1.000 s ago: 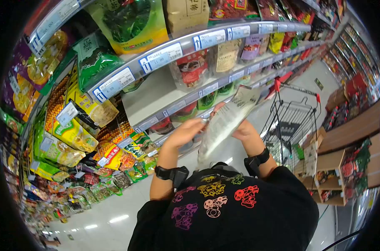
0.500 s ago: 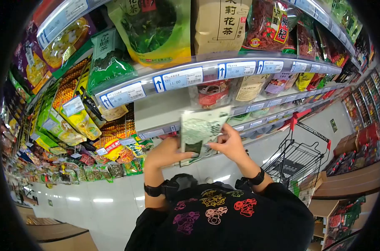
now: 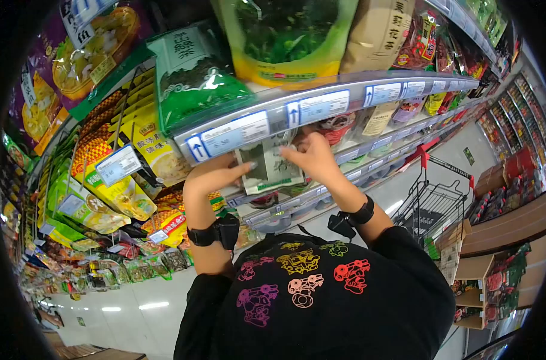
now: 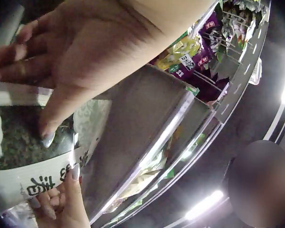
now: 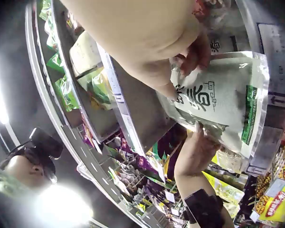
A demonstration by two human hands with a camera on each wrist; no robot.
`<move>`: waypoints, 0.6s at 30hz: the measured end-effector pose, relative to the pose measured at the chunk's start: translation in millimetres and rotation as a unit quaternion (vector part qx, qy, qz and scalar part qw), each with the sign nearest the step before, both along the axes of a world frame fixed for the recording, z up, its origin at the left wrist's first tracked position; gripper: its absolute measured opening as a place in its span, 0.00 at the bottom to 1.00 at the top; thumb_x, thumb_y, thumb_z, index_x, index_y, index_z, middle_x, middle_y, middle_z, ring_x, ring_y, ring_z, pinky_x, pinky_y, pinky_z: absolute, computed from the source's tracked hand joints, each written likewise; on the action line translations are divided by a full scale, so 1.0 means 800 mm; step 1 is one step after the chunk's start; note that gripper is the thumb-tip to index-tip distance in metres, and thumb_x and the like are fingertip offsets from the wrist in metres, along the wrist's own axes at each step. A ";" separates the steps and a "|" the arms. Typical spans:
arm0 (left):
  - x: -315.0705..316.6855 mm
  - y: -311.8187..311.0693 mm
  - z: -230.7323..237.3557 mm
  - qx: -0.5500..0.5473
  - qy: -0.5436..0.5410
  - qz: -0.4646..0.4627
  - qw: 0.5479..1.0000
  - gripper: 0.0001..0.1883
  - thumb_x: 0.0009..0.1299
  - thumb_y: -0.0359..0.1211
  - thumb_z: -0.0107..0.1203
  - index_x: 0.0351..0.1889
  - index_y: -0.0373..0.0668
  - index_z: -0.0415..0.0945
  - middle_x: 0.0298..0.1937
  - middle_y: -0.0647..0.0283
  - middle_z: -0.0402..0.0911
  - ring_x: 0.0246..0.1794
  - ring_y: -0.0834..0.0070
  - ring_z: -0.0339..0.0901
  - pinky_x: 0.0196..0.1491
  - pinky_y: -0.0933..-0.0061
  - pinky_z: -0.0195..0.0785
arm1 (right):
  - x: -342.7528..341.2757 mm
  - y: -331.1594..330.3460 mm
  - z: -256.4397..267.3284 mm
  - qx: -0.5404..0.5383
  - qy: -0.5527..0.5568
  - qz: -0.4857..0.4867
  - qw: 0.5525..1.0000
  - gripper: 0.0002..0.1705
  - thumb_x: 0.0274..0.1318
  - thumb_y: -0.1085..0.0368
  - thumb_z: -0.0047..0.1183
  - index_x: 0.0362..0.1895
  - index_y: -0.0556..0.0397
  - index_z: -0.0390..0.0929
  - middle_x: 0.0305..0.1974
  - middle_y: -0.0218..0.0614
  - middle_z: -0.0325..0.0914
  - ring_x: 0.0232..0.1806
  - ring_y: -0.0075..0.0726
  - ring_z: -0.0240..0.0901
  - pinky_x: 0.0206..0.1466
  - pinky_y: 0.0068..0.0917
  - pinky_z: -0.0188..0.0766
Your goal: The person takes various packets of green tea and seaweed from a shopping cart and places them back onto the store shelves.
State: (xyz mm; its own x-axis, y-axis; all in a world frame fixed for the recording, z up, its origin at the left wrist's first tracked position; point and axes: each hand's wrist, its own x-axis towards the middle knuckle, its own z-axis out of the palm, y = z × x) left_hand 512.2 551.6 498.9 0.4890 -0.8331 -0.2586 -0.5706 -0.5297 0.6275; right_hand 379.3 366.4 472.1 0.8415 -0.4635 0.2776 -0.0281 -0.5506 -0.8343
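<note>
Both hands hold a pale pouch of tea (image 3: 276,171) with dark lettering and a clear window onto dark leaves (image 4: 23,130). In the head view it is at the lower shelf level, its top partly hidden beneath the price-tagged shelf edge. My left hand (image 3: 210,175) grips one side, thumb (image 4: 54,116) across the window and fingers behind. On the opposite side my right hand (image 3: 318,157) pinches the pouch, its thumb lying on the lettered part. The right wrist view shows the pouch's lettered face and green label strip (image 5: 251,111).
Overhead, the shelf edge (image 3: 243,129) bears a green tea bag (image 3: 195,78) and a large green-and-yellow pouch (image 3: 285,66). Red packs (image 3: 336,129) stand on the shelf below. Hanging yellow packets (image 3: 147,147) crowd the left. A shopping cart (image 3: 432,198) stands at right.
The pouch was tilted nearly edge-on, then turned broad side up, and has moved forward to the shelf beneath the price tags. Both hands moved with it; the head view shifted closer to the shelves.
</note>
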 end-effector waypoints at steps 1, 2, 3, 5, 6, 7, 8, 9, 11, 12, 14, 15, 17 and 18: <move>0.009 0.002 -0.008 -0.066 0.035 0.032 0.997 0.23 0.60 0.51 0.50 0.29 0.37 0.75 0.21 0.60 0.76 0.23 0.75 0.74 0.28 0.72 0.66 | 0.007 0.007 0.017 -0.007 0.016 -0.008 1.000 0.20 0.36 0.71 0.60 0.38 0.60 0.69 0.29 0.34 0.73 0.24 0.18 0.65 0.26 0.19 0.63; 0.014 0.001 -0.014 -0.126 0.067 0.059 0.988 0.20 0.61 0.48 0.50 0.33 0.37 0.74 0.23 0.60 0.76 0.21 0.76 0.73 0.26 0.74 0.65 | 0.020 0.006 0.005 -0.031 -0.055 -0.020 0.998 0.19 0.36 0.71 0.58 0.38 0.60 0.69 0.31 0.36 0.73 0.27 0.21 0.67 0.29 0.21 0.64; 0.020 -0.001 -0.021 -0.184 0.098 0.084 0.974 0.18 0.61 0.45 0.50 0.36 0.37 0.73 0.25 0.61 0.76 0.20 0.77 0.72 0.24 0.75 0.63 | 0.034 0.004 -0.007 -0.060 -0.122 -0.034 0.990 0.19 0.36 0.71 0.57 0.38 0.60 0.70 0.33 0.38 0.73 0.30 0.25 0.69 0.33 0.23 0.65; 0.064 -0.004 -0.076 -0.263 0.009 0.029 0.964 0.13 0.60 0.36 0.53 0.38 0.38 0.72 0.28 0.62 0.76 0.22 0.76 0.72 0.26 0.74 0.66 | 0.043 0.015 0.000 -0.056 -0.171 -0.055 0.982 0.18 0.37 0.70 0.56 0.38 0.60 0.70 0.35 0.40 0.73 0.34 0.28 0.70 0.37 0.25 0.66; 0.098 -0.006 -0.124 -0.310 -0.030 -0.009 0.950 0.13 0.59 0.33 0.54 0.41 0.39 0.72 0.31 0.62 0.76 0.26 0.75 0.72 0.29 0.73 0.67 | 0.049 0.012 -0.004 -0.124 -0.194 -0.076 0.970 0.17 0.37 0.72 0.54 0.37 0.60 0.71 0.36 0.41 0.73 0.38 0.38 0.70 0.43 0.30 0.65; 0.095 -0.003 -0.126 -0.334 -0.025 0.013 0.942 0.15 0.58 0.32 0.54 0.43 0.39 0.71 0.35 0.62 0.76 0.31 0.74 0.73 0.33 0.73 0.67 | 0.054 0.010 -0.006 -0.165 -0.207 -0.088 0.960 0.16 0.37 0.72 0.53 0.37 0.60 0.71 0.36 0.42 0.73 0.39 0.41 0.70 0.43 0.32 0.65; 0.085 -0.001 -0.115 -0.357 -0.020 0.034 0.933 0.16 0.58 0.31 0.54 0.45 0.39 0.70 0.39 0.62 0.76 0.36 0.72 0.73 0.38 0.73 0.66 | 0.057 0.007 -0.008 -0.205 -0.215 -0.100 0.949 0.16 0.37 0.73 0.52 0.37 0.59 0.72 0.36 0.43 0.73 0.39 0.43 0.70 0.44 0.33 0.65; 0.062 0.007 -0.108 -0.412 0.084 0.093 0.902 0.17 0.59 0.33 0.53 0.46 0.38 0.69 0.41 0.61 0.75 0.38 0.72 0.72 0.40 0.73 0.65 | 0.056 0.004 -0.009 -0.246 -0.220 -0.111 0.937 0.16 0.37 0.74 0.52 0.37 0.59 0.72 0.36 0.43 0.73 0.40 0.46 0.70 0.45 0.34 0.64; 0.047 0.009 -0.107 -0.459 0.175 0.138 0.860 0.18 0.60 0.35 0.51 0.47 0.37 0.68 0.43 0.60 0.74 0.40 0.72 0.71 0.43 0.73 0.64 | 0.063 0.004 -0.012 -0.272 -0.226 -0.101 0.930 0.16 0.34 0.71 0.50 0.35 0.55 0.72 0.36 0.48 0.71 0.39 0.59 0.65 0.44 0.45 0.62; 0.056 0.002 -0.118 -0.463 0.160 0.121 0.863 0.18 0.60 0.36 0.50 0.47 0.37 0.68 0.43 0.60 0.74 0.40 0.73 0.71 0.43 0.73 0.63 | 0.066 0.004 -0.015 -0.277 -0.207 -0.104 0.933 0.17 0.34 0.70 0.50 0.36 0.55 0.72 0.37 0.48 0.71 0.41 0.59 0.64 0.45 0.45 0.62; 0.063 0.001 -0.118 -0.410 0.100 0.142 0.895 0.16 0.61 0.26 0.51 0.47 0.33 0.69 0.46 0.61 0.73 0.45 0.76 0.70 0.45 0.74 0.66 | 0.073 0.005 -0.019 -0.307 -0.181 -0.109 0.928 0.17 0.34 0.69 0.50 0.36 0.54 0.73 0.39 0.48 0.71 0.42 0.58 0.64 0.46 0.45 0.61; 0.062 0.002 -0.117 -0.417 0.101 0.143 0.892 0.15 0.61 0.27 0.51 0.46 0.34 0.69 0.46 0.61 0.73 0.44 0.74 0.70 0.44 0.73 0.66 | 0.077 0.003 -0.022 -0.332 -0.173 -0.113 0.920 0.17 0.34 0.68 0.50 0.37 0.54 0.73 0.39 0.48 0.71 0.43 0.58 0.64 0.47 0.45 0.61; 0.059 0.000 -0.116 -0.435 0.104 0.148 0.882 0.14 0.61 0.29 0.51 0.45 0.36 0.71 0.45 0.61 0.74 0.42 0.71 0.71 0.43 0.71 0.66 | 0.078 0.005 -0.021 -0.356 -0.167 -0.123 0.911 0.17 0.35 0.67 0.50 0.37 0.53 0.73 0.40 0.48 0.71 0.43 0.57 0.64 0.47 0.45 0.61; 0.059 -0.002 -0.117 -0.439 0.108 0.150 0.879 0.14 0.61 0.29 0.51 0.45 0.36 0.71 0.45 0.61 0.74 0.42 0.71 0.71 0.43 0.71 0.66 | 0.077 0.009 -0.021 -0.353 -0.168 -0.129 0.911 0.17 0.35 0.67 0.49 0.37 0.53 0.73 0.40 0.48 0.71 0.43 0.57 0.64 0.47 0.44 0.61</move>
State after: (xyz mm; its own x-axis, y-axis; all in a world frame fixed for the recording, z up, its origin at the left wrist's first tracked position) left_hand 559.4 550.4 405.4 0.7399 -0.5992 0.3057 -0.3051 0.1060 0.9464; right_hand 440.8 373.5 455.1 0.5422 -0.2402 0.8052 -0.0407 -0.9647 -0.2603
